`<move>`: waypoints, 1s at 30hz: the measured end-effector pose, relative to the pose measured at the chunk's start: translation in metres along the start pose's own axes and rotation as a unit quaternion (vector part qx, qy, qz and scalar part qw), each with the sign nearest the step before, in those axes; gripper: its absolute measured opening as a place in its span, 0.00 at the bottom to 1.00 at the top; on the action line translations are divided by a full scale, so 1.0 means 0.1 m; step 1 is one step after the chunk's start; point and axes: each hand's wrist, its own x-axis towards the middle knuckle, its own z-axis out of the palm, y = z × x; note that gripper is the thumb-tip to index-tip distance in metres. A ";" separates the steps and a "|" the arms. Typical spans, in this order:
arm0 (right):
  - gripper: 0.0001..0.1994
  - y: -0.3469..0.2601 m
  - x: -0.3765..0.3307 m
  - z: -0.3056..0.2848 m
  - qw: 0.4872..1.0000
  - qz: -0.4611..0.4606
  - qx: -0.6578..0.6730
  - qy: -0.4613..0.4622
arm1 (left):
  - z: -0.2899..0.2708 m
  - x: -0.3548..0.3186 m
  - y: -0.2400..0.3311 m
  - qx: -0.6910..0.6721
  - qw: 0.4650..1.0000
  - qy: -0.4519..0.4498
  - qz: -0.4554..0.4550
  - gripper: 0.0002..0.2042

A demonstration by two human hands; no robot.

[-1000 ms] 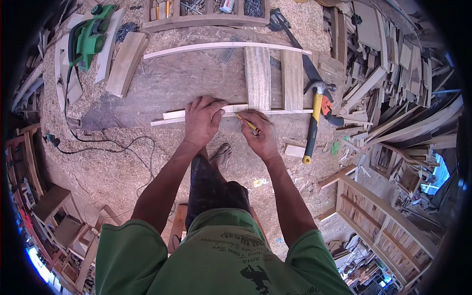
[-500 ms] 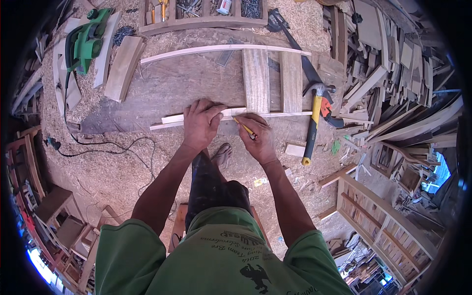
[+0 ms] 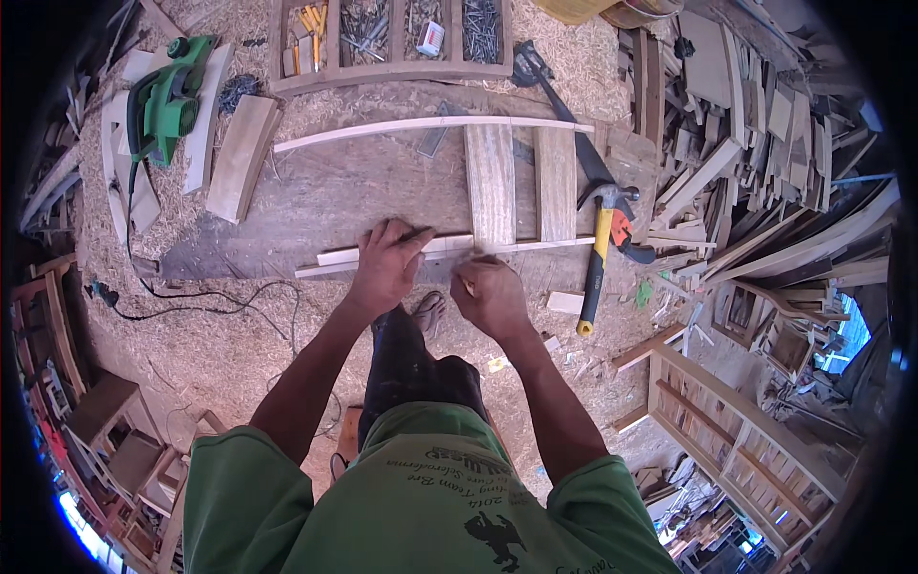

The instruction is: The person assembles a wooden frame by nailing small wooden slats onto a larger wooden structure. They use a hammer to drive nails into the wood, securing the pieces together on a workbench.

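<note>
My left hand (image 3: pixel 384 268) is closed over a short wooden strip (image 3: pixel 448 243) and a longer thin rail (image 3: pixel 316 272) along the near edge of the workbench (image 3: pixel 354 182). My right hand (image 3: pixel 492 298) is curled round a yellow pencil (image 3: pixel 468 286), just on the near side of the rail; its fingers are slightly blurred. Two flat slats (image 3: pixel 491 182) (image 3: pixel 556 187) run between this rail and a far curved strip (image 3: pixel 382 126). The short strip's right end meets the left slat.
A claw hammer (image 3: pixel 598 253) and a handsaw (image 3: pixel 585 158) lie at the right. At the left are a green power planer (image 3: pixel 177 105), its cord (image 3: pixel 220 304) and a board (image 3: pixel 244 158). A compartment tray (image 3: pixel 392 73) of nails stands at the back; scrap wood (image 3: pixel 755 115) is piled right.
My right hand has drawn back a little toward me and turned, with the pencil still in it. My left hand stays on the strips. The whole view has shifted slightly.
</note>
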 end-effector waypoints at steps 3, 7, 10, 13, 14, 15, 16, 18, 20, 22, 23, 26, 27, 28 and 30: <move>0.08 -0.12 -0.03 -0.21 0.990 0.083 0.104 0.055 | -0.11 0.04 -0.01 -0.023 1.000 -0.014 0.014 0.23; 0.09 0.01 0.01 -0.49 0.955 0.156 0.224 0.119 | -0.28 0.27 -0.12 0.076 0.994 0.054 0.057 0.24; 0.10 0.15 0.13 -0.61 0.931 0.179 0.288 0.139 | -0.53 0.63 -0.15 0.140 0.984 0.089 0.061 0.26; 0.10 0.17 0.36 -0.69 0.923 0.181 0.302 0.152 | -0.59 0.99 -0.27 0.191 0.971 0.129 0.066 0.26; 0.10 0.17 0.45 -0.71 0.921 0.179 0.311 0.151 | -0.59 1.07 -0.29 0.194 0.969 0.134 0.072 0.25; 0.10 0.16 0.52 -0.71 0.918 0.178 0.320 0.152 | -0.61 1.14 -0.28 0.197 0.967 0.138 0.080 0.24; 0.10 0.15 0.61 -0.72 0.915 0.178 0.329 0.153 | -0.62 1.20 -0.28 0.200 0.966 0.141 0.088 0.23; 0.09 0.13 0.79 -0.73 0.919 0.154 0.323 0.164 | -0.61 1.26 -0.30 0.193 0.967 0.140 0.088 0.24; 0.09 0.09 0.95 -0.75 0.918 0.141 0.326 0.174 | -0.58 1.29 -0.32 0.186 0.969 0.138 0.086 0.24; 0.09 0.05 1.10 -0.80 0.912 0.139 0.341 0.179 | -0.56 1.31 -0.33 0.180 0.971 0.135 0.081 0.24; 0.09 0.04 1.17 -0.80 0.911 0.139 0.340 0.186 | -0.55 1.32 -0.34 0.183 0.970 0.137 0.081 0.24; 0.08 0.02 1.37 -0.84 0.917 0.131 0.319 0.198 | -0.52 1.33 -0.37 0.187 0.969 0.144 0.078 0.23; 0.08 0.01 1.44 -0.88 0.926 0.122 0.300 0.195 | -0.51 1.33 -0.37 0.187 0.968 0.146 0.075 0.23; 0.08 0.02 1.50 -0.90 0.933 0.114 0.281 0.191 | -0.50 1.34 -0.36 0.187 0.968 0.148 0.072 0.22; 0.08 0.06 1.62 -0.88 0.941 0.114 0.251 0.196 | -0.49 1.34 -0.35 0.184 0.968 0.157 0.069 0.22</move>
